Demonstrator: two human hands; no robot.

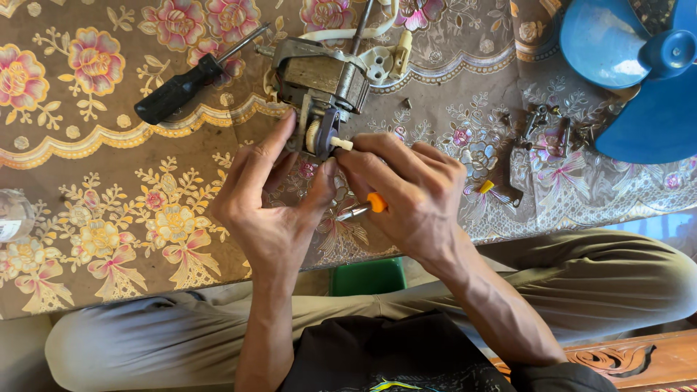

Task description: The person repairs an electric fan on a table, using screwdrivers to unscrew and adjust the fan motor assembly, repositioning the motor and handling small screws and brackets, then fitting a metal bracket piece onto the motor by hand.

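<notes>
Head view, looking straight down: closest in, a lap in grey trousers, and both hands are up at the table edge. The left hand (272, 199) pinches the near end of the fan motor (319, 80), thumb and fingers spread around its grey gear housing. The right hand (410, 192) grips a small white knob (341, 143) on that same end with its fingertips, and an orange-handled screwdriver (367, 205) is tucked under its palm. The motor is a boxy metal block, dull and worn, with a shaft poking out the far side, lying on the flowered brown tablecloth (109, 218). Just left of it, a black-handled screwdriver (185, 83). Far right, loose screws (541, 123) and a blue fan blade (639, 72)
</notes>
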